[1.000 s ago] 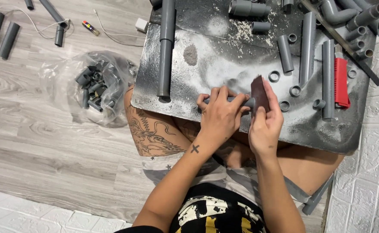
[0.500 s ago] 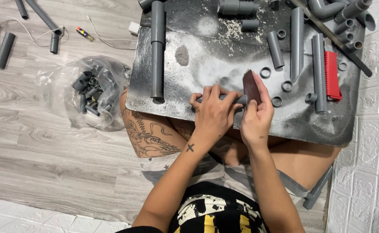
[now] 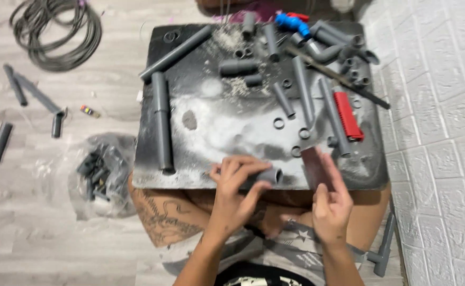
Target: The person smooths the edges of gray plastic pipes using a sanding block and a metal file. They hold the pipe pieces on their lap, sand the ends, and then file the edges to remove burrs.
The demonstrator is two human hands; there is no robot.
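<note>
**Two hands at the near edge of a dusty work board**

Two hands work side by side at the near edge of a dark board [image 3: 206, 122] that lies across the person's lap over a pale wood floor [image 3: 42, 243]. The left hand [image 3: 236, 193] is closed around a short grey pipe piece [image 3: 268, 176], fingers wrapped over the top, with the pipe's open end poking out to the right, just above the board's near edge. The right hand [image 3: 332, 204] pinches a small dark brownish sheet of sandpaper [image 3: 316, 167] between thumb and fingers, holding it upright just beside the pipe's open end; whether the two touch cannot be told.

White dust is smeared over the middle of the board. A long grey pipe [image 3: 161, 122] lies along its left side, and several more grey pipes, small rings and elbow fittings are scattered over the far and right parts. A red-handled tool [image 3: 347, 115] lies near the right edge, and a blue fitting [image 3: 292, 22] sits at the far edge. On the floor to the left are a clear plastic bag of dark fittings [image 3: 101, 175], a few loose pipe pieces and a coil of grey cable [image 3: 55, 32]. A white textured wall [image 3: 439, 132] runs down the right.
</note>
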